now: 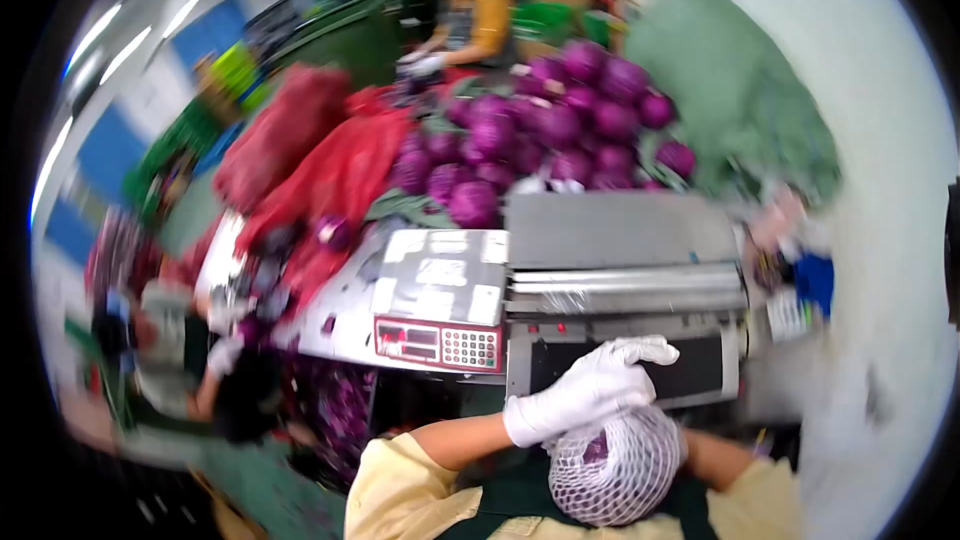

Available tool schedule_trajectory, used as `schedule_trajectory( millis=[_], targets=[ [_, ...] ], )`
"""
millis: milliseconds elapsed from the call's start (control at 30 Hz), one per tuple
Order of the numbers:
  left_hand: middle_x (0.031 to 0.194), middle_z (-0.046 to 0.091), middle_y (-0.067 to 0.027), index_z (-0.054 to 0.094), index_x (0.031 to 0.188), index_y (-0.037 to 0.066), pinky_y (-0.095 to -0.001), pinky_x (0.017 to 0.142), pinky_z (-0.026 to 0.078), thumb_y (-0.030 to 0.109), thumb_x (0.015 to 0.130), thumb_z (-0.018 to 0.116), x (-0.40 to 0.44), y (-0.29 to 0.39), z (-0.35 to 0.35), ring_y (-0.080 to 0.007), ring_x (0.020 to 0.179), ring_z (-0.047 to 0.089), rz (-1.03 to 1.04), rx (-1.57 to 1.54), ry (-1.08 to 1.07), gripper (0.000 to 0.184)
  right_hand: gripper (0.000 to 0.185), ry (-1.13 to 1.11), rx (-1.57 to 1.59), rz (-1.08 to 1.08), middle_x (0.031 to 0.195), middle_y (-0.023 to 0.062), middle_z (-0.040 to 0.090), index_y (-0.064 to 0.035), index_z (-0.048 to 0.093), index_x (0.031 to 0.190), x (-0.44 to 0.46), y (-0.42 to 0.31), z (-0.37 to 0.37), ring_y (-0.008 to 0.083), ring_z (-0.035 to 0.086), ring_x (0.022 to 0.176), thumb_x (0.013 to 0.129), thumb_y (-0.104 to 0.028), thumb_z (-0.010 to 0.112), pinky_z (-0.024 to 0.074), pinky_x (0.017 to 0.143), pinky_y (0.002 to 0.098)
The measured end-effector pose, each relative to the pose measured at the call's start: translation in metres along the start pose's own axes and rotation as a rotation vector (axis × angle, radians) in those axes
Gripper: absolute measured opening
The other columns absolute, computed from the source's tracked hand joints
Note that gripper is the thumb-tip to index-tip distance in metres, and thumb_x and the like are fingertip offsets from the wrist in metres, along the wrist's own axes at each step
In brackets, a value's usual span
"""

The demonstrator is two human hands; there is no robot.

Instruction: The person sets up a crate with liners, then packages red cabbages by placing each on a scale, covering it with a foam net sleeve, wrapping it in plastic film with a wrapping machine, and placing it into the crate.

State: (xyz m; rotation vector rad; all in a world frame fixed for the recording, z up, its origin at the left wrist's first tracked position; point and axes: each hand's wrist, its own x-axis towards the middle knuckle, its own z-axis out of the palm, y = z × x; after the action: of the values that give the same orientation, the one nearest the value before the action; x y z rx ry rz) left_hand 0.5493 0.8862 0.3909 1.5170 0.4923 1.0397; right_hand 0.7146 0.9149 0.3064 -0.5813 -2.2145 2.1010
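A round red cabbage [597, 448] in a white foam net [612, 485] is close against my chest. My left hand [590, 392], in a white glove, reaches over the top of the net, with one finger stretched to the right and the others bent onto the netting. From the right, my right forearm [718, 462] runs in behind the cabbage, which hides that hand and its fingers. Just beyond my left hand lies the black plate of a wrapping machine [690, 365]. A digital scale [440, 285] stands to its left.
Many red cabbages [560, 125] are heaped behind the machine, beside a green cloth [735, 80] and red net sacks [285, 140]. One person [470, 25] works at the far side, another [165, 340] at the left. Purple leaves [330, 410] fill the space below the scale.
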Motion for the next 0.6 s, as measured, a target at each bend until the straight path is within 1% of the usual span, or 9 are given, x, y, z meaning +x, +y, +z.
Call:
schedule_trajectory(
  millis=[33, 133, 200, 333, 367, 433, 500, 567, 600],
  targets=[
    [0.122, 0.057, -0.0106, 0.058, 0.097, 0.001, -0.0301, 0.097, 0.041, 0.018, 0.097, 0.055, 0.004, 0.03, -0.007, -0.0178, 0.115, 0.051, -0.461, -0.152, -0.022, 0.017, 0.036, 0.025, -0.108, -0.064, 0.116, 0.0097, 0.058, -0.0051, 0.051, 0.124, 0.009, -0.003, 0.0, 0.0188, 0.057, 0.106, 0.098, -0.029, 0.047, 0.0454, 0.094, 0.0322],
    [0.1, 0.053, -0.005, 0.053, 0.107, 0.002, -0.0279, 0.09, 0.042, 0.011, 0.094, 0.055, 0.018, 0.027, -0.012, -0.0137, 0.098, 0.052, -0.543, -0.258, 0.194, 0.016, 0.045, 0.117, -0.04, -0.058, 0.127, 0.0121, 0.055, -0.0065, 0.046, 0.134, 0.01, -0.007, -0.037, 0.0217, 0.055, 0.114, 0.101, -0.036, 0.043, 0.0432, 0.102, 0.0353],
    [0.095, 0.052, -0.0033, 0.051, 0.11, 0.004, -0.0253, 0.078, 0.045, 0.009, 0.092, 0.058, 0.033, 0.011, -0.005, -0.0125, 0.084, 0.053, -0.284, -0.48, 0.303, 0.02, 0.055, 0.089, 0.684, 0.057, 0.133, 0.0159, 0.051, -0.0118, 0.041, 0.14, -0.042, -0.009, -0.059, 0.0248, 0.05, 0.121, 0.1, -0.049, 0.038, 0.0413, 0.103, 0.0394],
    [0.083, 0.052, 0.0011, 0.055, 0.107, 0.007, -0.0174, 0.052, 0.038, 0.008, 0.092, 0.059, 0.086, -0.037, 0.009, -0.0048, 0.061, 0.046, -0.548, 0.009, 0.584, 0.015, 0.062, 0.141, 1.224, -0.199, 0.128, 0.0169, 0.056, -0.0057, 0.049, 0.133, -0.082, 0.001, -0.05, 0.026, 0.049, 0.123, 0.099, -0.055, 0.035, 0.0415, 0.102, 0.0408],
    [0.081, 0.053, 0.0012, 0.056, 0.108, 0.008, -0.0152, 0.052, 0.035, 0.009, 0.094, 0.059, 0.107, -0.054, 0.013, -0.0028, 0.062, 0.044, -0.619, -0.196, 0.704, 0.015, 0.062, 0.176, 1.237, -0.218, 0.128, 0.0169, 0.056, -0.0057, 0.049, 0.133, -0.099, 0.007, -0.051, 0.026, 0.049, 0.123, 0.099, -0.055, 0.035, 0.0415, 0.102, 0.0408],
    [0.085, 0.057, 0.0007, 0.056, 0.113, 0.008, -0.0168, 0.057, 0.036, 0.012, 0.095, 0.057, 0.141, -0.08, 0.028, -0.0037, 0.066, 0.046, -0.461, -0.139, 0.552, 0.018, 0.064, 0.533, 0.923, -0.41, 0.139, 0.0125, 0.045, -0.0034, 0.034, 0.14, -0.133, 0.02, -0.058, 0.0234, 0.046, 0.126, 0.094, -0.043, 0.053, 0.0345, 0.108, 0.0362],
    [0.086, 0.058, 0.0001, 0.055, 0.114, 0.007, -0.0198, 0.063, 0.039, 0.015, 0.096, 0.056, 0.181, -0.085, 0.076, -0.0053, 0.069, 0.048, -0.376, -0.089, 0.624, 0.02, 0.087, 1.052, 0.339, -0.667, 0.139, 0.0144, 0.043, -0.0005, 0.033, 0.14, -0.143, 0.098, -0.067, 0.0233, 0.039, 0.132, 0.07, -0.016, 0.083, 0.0285, 0.112, 0.0372],
    [0.087, 0.059, -0.002, 0.055, 0.113, 0.008, -0.0226, 0.064, 0.04, 0.019, 0.096, 0.057, 0.2, -0.102, 0.104, -0.0078, 0.069, 0.049, -0.355, -0.084, 0.455, 0.02, 0.109, 1.336, -0.185, -0.449, 0.138, 0.0099, 0.043, -0.0046, 0.027, 0.141, -0.212, 0.135, -0.083, 0.023, 0.039, 0.131, 0.054, -0.016, 0.092, 0.0283, 0.112, 0.0367],
    [0.089, 0.059, -0.0031, 0.055, 0.112, 0.008, -0.0236, 0.065, 0.04, 0.02, 0.096, 0.056, 0.205, -0.111, 0.111, -0.0085, 0.069, 0.05, -0.38, -0.106, 0.342, 0.02, 0.097, 1.405, -0.223, -0.38, 0.134, 0.009, 0.047, -0.0047, 0.035, 0.137, -0.248, 0.155, -0.093, 0.0213, 0.041, 0.129, 0.058, -0.017, 0.09, 0.0297, 0.111, 0.037]
  ],
)
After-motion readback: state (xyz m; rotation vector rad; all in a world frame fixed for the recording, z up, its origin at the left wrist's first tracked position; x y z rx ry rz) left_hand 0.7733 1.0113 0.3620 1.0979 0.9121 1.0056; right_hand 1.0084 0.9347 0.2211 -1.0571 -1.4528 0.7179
